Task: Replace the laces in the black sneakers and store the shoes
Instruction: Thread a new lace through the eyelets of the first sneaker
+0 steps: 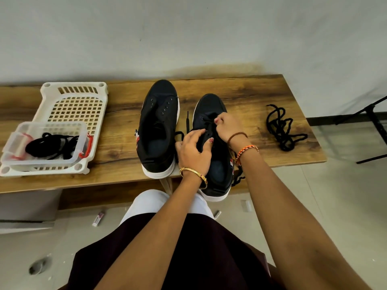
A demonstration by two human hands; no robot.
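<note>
The wooden table (251, 95) runs off the left edge, and its near rim hides behind the person's arms. On it the right sneaker (211, 109) overhangs the near edge, its tongue and eyelets mostly covered by both hands. The left sneaker (159, 122) stands unlaced just left of it, with bare wood between the pair and the white basket (73, 105). The left hand (193, 151) grips the shoe's side, fingers curled; the right hand (227, 124) pinches the black lace (187, 122) at the eyelets. A loose lace (281, 128) lies right.
</note>
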